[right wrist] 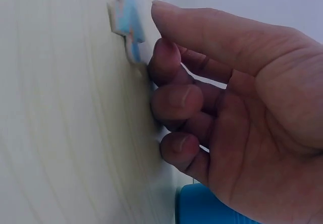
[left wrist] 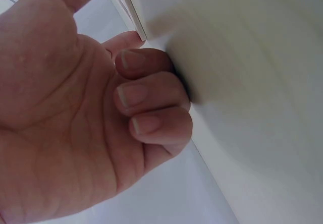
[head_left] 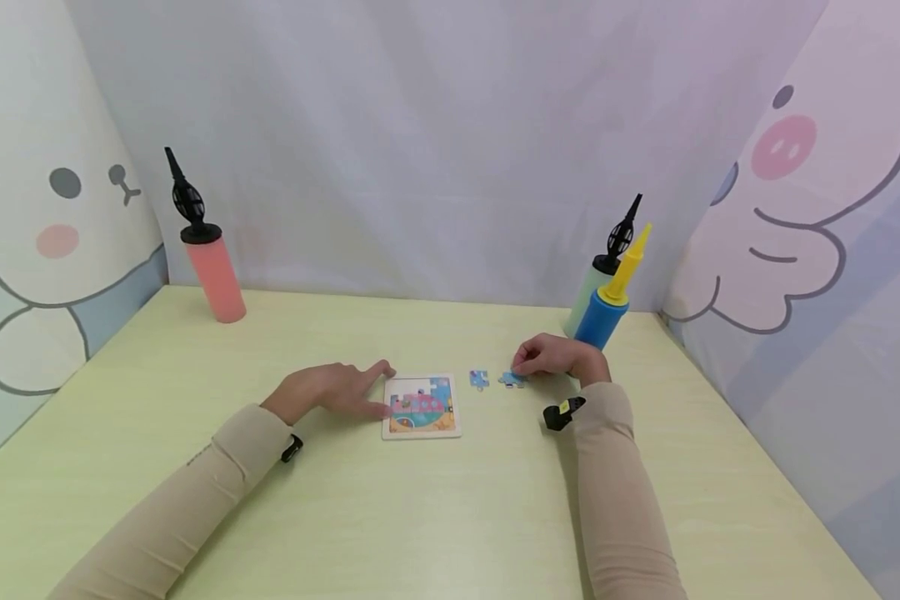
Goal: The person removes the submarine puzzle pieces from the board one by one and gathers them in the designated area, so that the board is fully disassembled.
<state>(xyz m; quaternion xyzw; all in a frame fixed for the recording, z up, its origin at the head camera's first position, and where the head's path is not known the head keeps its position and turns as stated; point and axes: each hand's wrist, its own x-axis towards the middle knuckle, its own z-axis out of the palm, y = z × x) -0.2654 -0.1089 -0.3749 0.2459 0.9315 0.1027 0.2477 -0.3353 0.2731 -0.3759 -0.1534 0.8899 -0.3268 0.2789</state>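
Note:
A small framed jigsaw puzzle point(head_left: 422, 422) lies on the table, its picture partly filled with blue, pink and orange pieces. My left hand point(head_left: 333, 387) is at its left side, index finger by the top left corner and thumb at the left edge. In the left wrist view the other three fingers of the left hand point(left wrist: 101, 103) curl in above the tabletop. My right hand point(head_left: 557, 355) reaches down to a blue jigsaw piece point(head_left: 512, 380). The right wrist view puts this piece point(right wrist: 126, 19) just beyond the bent fingertips, thumb apart from the index finger.
Another jigsaw piece point(head_left: 479, 378) lies between the puzzle and the right hand. A pink balloon pump point(head_left: 219, 279) stands at the back left. Behind the right hand are a blue and yellow pump point(head_left: 602, 319) and a pale green one point(head_left: 583, 302). Curtains border the table point(head_left: 420, 517).

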